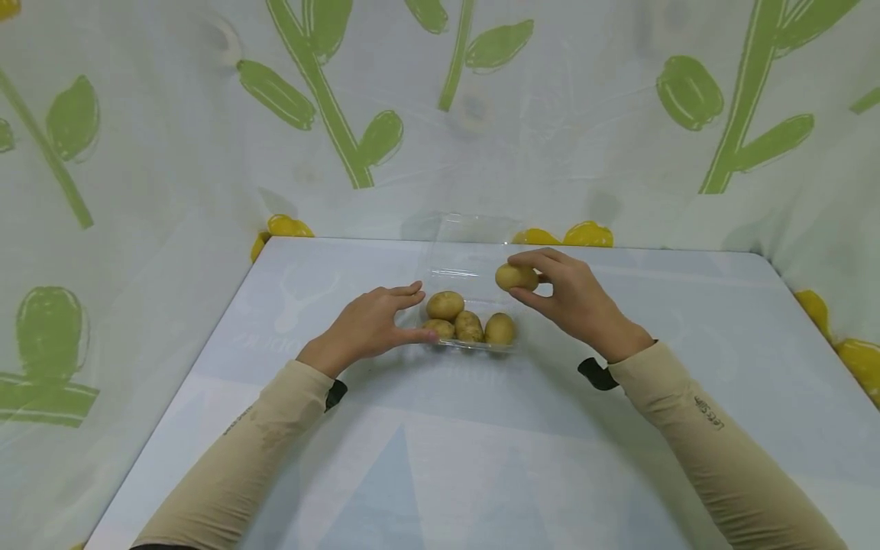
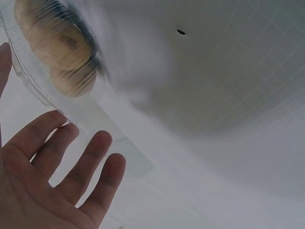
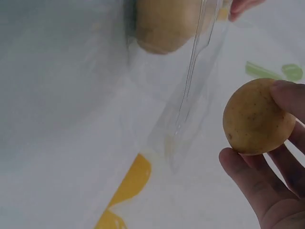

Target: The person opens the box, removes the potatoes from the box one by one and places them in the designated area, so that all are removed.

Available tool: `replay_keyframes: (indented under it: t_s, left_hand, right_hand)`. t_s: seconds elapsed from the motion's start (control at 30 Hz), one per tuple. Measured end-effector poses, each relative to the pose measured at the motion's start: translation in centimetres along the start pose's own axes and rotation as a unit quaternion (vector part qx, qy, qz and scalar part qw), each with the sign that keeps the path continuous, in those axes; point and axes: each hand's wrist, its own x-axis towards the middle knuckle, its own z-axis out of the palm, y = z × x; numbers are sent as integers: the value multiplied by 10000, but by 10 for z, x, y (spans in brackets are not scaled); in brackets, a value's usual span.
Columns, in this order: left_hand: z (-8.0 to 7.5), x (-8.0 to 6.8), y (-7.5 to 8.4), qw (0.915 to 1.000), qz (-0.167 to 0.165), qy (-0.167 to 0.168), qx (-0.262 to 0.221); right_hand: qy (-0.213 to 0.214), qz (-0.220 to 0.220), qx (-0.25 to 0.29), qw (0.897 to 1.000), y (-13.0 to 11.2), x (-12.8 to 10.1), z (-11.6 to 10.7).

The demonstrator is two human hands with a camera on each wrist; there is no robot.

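A clear plastic clamshell box (image 1: pixel 474 347) lies in the middle of the table with several small yellow potatoes (image 1: pixel 470 325) inside and its lid (image 1: pixel 467 244) standing open behind. My left hand (image 1: pixel 385 321) rests against the box's left side with straight fingers; the left wrist view shows its fingers (image 2: pixel 86 167) spread beside the clear wall (image 2: pixel 33 86). My right hand (image 1: pixel 557 286) pinches one potato (image 1: pixel 516 276) above the box's right rear corner. That potato (image 3: pixel 257 117) sits between thumb and fingertips in the right wrist view.
The pale blue table (image 1: pixel 481 458) is ringed by a white curtain (image 1: pixel 172 137) printed with green stems and yellow flowers. Both forearms wear beige sleeves (image 1: pixel 715 428).
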Motion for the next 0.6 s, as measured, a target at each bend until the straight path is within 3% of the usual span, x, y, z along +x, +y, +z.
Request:
replay_keyframes:
  t_s: [0.6]
  left_hand:
    - [0,0,1,10000,21,15,-54]
  right_hand:
    - [-349,795,-232,9960,33,-33,-26]
